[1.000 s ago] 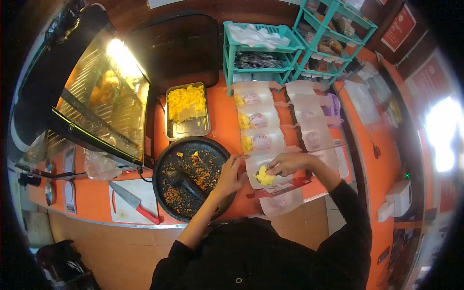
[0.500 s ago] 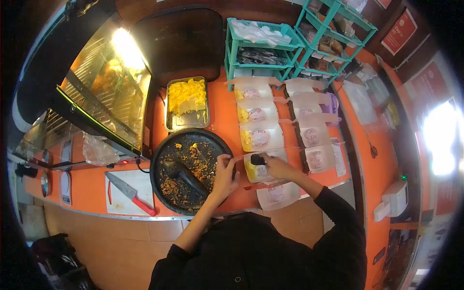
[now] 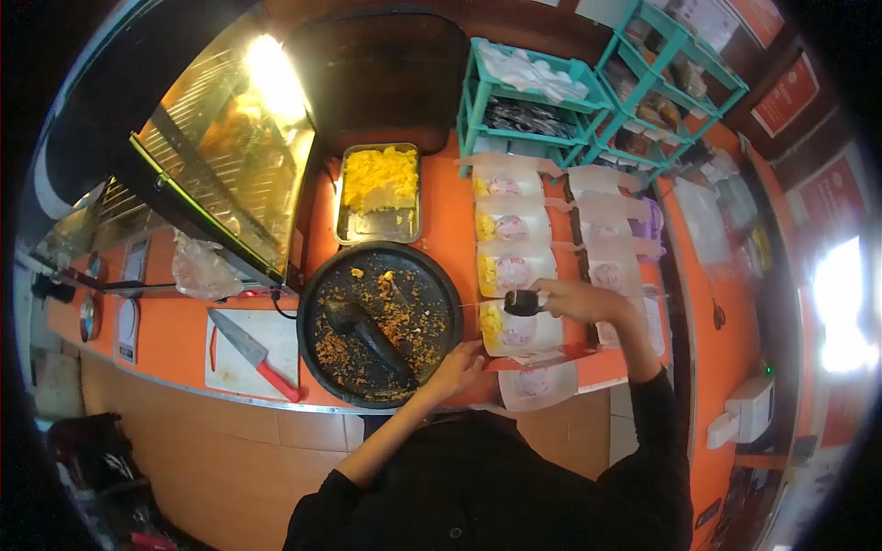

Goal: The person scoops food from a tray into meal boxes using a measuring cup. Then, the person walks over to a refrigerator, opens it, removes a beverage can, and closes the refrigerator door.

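The left hand [image 3: 461,367] slid toward the counter's [image 3: 446,216] front edge, half-curled — whether gripping, unclear. The right hand [image 3: 577,301] closed round a dark tool [image 3: 522,303], seemingly raised to clear the box [image 3: 503,350] near that edge.

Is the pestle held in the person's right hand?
No, the pestle lies in the black mortar, while the right hand holds another dark object.

The black top [image 3: 501,487] has forearm-length sleeves [image 3: 660,422] and a round button [image 3: 455,533].
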Action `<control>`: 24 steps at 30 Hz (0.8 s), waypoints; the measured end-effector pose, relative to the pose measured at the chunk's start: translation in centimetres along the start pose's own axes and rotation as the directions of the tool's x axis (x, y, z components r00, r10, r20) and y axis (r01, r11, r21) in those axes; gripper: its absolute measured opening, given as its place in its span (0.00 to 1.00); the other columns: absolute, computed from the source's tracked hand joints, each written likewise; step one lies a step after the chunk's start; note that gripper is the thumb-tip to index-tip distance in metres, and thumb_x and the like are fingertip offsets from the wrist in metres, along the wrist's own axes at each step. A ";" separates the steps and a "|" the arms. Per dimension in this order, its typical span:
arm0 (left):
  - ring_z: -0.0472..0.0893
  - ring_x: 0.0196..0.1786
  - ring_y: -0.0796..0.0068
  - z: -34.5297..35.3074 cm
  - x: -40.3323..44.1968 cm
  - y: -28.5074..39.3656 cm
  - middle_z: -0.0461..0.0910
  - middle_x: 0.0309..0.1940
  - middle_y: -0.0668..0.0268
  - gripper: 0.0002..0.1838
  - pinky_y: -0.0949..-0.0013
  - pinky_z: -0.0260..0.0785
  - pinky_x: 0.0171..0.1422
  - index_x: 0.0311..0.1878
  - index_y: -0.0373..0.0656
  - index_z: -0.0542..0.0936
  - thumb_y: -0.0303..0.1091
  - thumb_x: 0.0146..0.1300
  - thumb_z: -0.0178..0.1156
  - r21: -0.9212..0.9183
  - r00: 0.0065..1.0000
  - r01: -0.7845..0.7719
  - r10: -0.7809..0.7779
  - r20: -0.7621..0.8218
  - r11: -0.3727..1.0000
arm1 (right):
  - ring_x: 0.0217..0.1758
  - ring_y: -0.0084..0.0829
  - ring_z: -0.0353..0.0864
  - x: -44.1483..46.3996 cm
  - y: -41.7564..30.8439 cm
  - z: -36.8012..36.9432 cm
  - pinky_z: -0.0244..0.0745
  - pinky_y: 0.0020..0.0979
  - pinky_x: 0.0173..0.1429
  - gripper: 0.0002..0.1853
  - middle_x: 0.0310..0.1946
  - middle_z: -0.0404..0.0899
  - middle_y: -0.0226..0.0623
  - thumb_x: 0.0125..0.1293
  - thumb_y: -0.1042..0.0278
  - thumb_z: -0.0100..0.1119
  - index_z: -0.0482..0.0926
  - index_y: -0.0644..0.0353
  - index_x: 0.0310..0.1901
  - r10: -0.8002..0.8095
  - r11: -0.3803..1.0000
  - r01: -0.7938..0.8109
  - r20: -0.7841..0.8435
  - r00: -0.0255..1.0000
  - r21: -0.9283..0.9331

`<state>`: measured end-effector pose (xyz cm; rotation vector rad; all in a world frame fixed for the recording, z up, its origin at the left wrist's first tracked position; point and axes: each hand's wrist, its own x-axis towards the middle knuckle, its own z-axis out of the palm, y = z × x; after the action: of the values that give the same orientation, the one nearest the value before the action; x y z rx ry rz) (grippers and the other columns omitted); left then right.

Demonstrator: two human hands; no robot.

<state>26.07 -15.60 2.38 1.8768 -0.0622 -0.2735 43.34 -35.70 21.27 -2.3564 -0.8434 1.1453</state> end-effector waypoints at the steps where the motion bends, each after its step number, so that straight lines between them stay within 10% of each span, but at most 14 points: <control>1: 0.76 0.56 0.52 -0.3 0.0 0.1 0.74 0.55 0.46 0.23 0.58 0.68 0.61 0.63 0.35 0.69 0.36 0.68 0.52 -0.001 1.000 0.003 -0.003 -0.020 1.000 | 0.37 0.31 0.78 0.4 -0.7 -1.7 0.74 0.32 0.43 0.20 0.44 0.79 0.42 0.65 0.61 0.50 0.69 0.59 0.56 -0.019 0.987 0.010 0.050 0.999 0.161; 5: 0.79 0.52 0.58 -1.0 -1.1 -0.4 0.78 0.50 0.51 0.18 0.61 0.71 0.57 0.57 0.36 0.74 0.33 0.67 0.54 -0.145 0.993 -0.089 0.077 -0.085 0.985 | 0.32 0.20 0.71 10.9 -0.2 -5.5 0.69 0.25 0.37 0.20 0.35 0.73 0.29 0.65 0.60 0.52 0.70 0.57 0.56 -0.360 0.933 0.359 0.066 0.931 0.036; 7: 0.80 0.49 0.61 -2.0 -1.6 -0.1 0.80 0.48 0.54 0.16 0.63 0.72 0.55 0.55 0.38 0.76 0.32 0.67 0.54 -0.044 0.988 -0.141 0.138 -0.069 0.989 | 0.33 0.25 0.74 18.2 -2.7 -4.7 0.71 0.28 0.36 0.19 0.36 0.75 0.35 0.65 0.62 0.52 0.70 0.57 0.57 -0.295 0.952 0.297 -0.036 0.955 0.081; 8: 0.80 0.49 0.63 -2.2 -1.9 -0.3 0.80 0.48 0.55 0.16 0.64 0.72 0.54 0.55 0.38 0.77 0.31 0.66 0.54 -0.067 0.987 -0.150 0.147 -0.058 0.986 | 0.33 0.29 0.76 21.4 -5.3 -3.7 0.73 0.32 0.37 0.19 0.39 0.77 0.40 0.65 0.63 0.50 0.70 0.58 0.57 -0.015 0.957 0.039 -0.085 0.996 0.288; 10: 0.79 0.50 0.66 -3.0 -2.7 0.4 0.79 0.49 0.57 0.16 0.65 0.71 0.53 0.56 0.39 0.76 0.29 0.65 0.54 -0.197 0.994 -0.110 0.106 -0.031 0.974 | 0.38 0.43 0.80 28.9 -6.3 -1.1 0.75 0.40 0.40 0.24 0.44 0.77 0.50 0.64 0.69 0.48 0.65 0.58 0.63 -0.058 0.997 0.032 -0.453 0.890 -0.065; 13: 0.78 0.51 0.65 -5.1 -3.5 1.5 0.77 0.49 0.56 0.18 0.64 0.71 0.55 0.60 0.41 0.73 0.30 0.67 0.53 -0.178 0.991 -0.108 0.119 0.054 0.978 | 0.44 0.56 0.79 35.5 -6.7 1.8 0.75 0.47 0.42 0.34 0.51 0.73 0.61 0.62 0.74 0.49 0.54 0.57 0.72 -0.006 0.988 -0.094 -0.654 0.757 -0.119; 20: 0.78 0.52 0.59 -6.4 -3.1 0.2 0.75 0.48 0.53 0.18 0.62 0.70 0.57 0.60 0.40 0.72 0.31 0.68 0.52 -0.096 0.990 -0.115 0.122 0.073 0.989 | 0.46 0.61 0.78 41.7 -5.0 8.5 0.75 0.50 0.48 0.44 0.52 0.68 0.75 0.59 0.77 0.54 0.42 0.69 0.73 -0.073 0.871 -0.344 -0.783 0.618 -0.352; 24: 0.77 0.52 0.56 -6.6 -3.0 -0.3 0.74 0.48 0.52 0.19 0.61 0.70 0.58 0.60 0.40 0.72 0.31 0.66 0.52 -0.080 0.979 -0.172 0.180 0.098 0.982 | 0.45 0.59 0.79 42.1 -5.0 8.0 0.77 0.49 0.46 0.43 0.47 0.72 0.73 0.58 0.74 0.55 0.45 0.72 0.72 0.009 0.901 -0.292 -0.658 0.753 -0.322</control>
<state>24.61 -8.83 4.46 1.7725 -0.2855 -0.2483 55.64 -3.41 -4.57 -2.9196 -0.6727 0.1194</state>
